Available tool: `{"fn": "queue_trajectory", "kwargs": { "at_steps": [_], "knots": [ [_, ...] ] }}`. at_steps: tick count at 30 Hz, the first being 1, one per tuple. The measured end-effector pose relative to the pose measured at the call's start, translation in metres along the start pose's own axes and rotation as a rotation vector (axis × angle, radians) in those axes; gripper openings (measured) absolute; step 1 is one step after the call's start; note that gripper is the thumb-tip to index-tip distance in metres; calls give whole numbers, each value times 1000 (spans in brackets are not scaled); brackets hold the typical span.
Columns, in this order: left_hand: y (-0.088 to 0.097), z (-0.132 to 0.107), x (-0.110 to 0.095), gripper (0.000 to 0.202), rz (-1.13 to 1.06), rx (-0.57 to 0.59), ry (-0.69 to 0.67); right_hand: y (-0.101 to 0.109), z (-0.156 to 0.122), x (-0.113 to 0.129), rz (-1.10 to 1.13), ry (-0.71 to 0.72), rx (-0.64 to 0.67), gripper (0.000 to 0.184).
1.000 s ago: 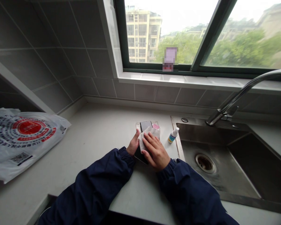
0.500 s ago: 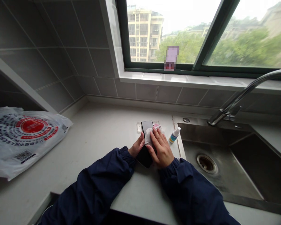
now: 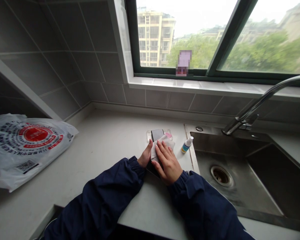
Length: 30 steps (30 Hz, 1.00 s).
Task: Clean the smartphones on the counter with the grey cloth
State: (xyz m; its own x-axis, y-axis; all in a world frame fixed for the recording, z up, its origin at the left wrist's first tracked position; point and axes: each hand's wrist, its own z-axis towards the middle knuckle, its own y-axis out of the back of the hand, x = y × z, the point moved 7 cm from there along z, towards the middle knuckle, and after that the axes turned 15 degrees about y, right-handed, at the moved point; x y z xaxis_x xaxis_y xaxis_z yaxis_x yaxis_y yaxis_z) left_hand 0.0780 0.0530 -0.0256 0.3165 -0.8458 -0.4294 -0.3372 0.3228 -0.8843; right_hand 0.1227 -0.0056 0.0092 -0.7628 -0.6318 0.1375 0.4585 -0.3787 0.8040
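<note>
My left hand [image 3: 145,156] grips the left edge of a black smartphone [image 3: 157,134], its thumb along the side and its other fingers hidden beneath. Over the middle of the phone's screen lies a white wipe [image 3: 153,152]. My right hand [image 3: 170,165] presses on that wipe with its fingers laid fairly flat. Behind the phone a clear phone case [image 3: 148,136] rests on the counter, partly covered. Something small and pink [image 3: 168,135] shows at the wipe's far edge. Just right of my right hand stands a small white spray bottle [image 3: 187,146] with a blue and yellow label.
To the right, a steel sink [image 3: 242,186] is set into the white counter [image 3: 110,133], with a curved chrome faucet [image 3: 250,106] behind it. A printed white plastic bag [image 3: 47,150] lies at the left. The tiled wall and window sill [image 3: 197,87] bound the back.
My right hand has slid slightly left and toward me across the phone. The wipe now lies more spread out and covers more of the screen. My left hand stays in place.
</note>
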Motion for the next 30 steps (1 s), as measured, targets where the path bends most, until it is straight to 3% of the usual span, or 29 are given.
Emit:
{"fn": "queue_trajectory", "kwargs": {
  "at_steps": [10, 19, 30],
  "knots": [
    [5, 1, 4, 70, -44, -67, 69, -2, 1, 5, 54, 34, -2, 50],
    [6, 0, 1, 70, -11, -147, 43, -4, 0, 4, 71, 19, -9, 50],
    [5, 1, 2, 70, -46, -78, 49, -5, -1, 2, 81, 13, -15, 50]
  ]
}}
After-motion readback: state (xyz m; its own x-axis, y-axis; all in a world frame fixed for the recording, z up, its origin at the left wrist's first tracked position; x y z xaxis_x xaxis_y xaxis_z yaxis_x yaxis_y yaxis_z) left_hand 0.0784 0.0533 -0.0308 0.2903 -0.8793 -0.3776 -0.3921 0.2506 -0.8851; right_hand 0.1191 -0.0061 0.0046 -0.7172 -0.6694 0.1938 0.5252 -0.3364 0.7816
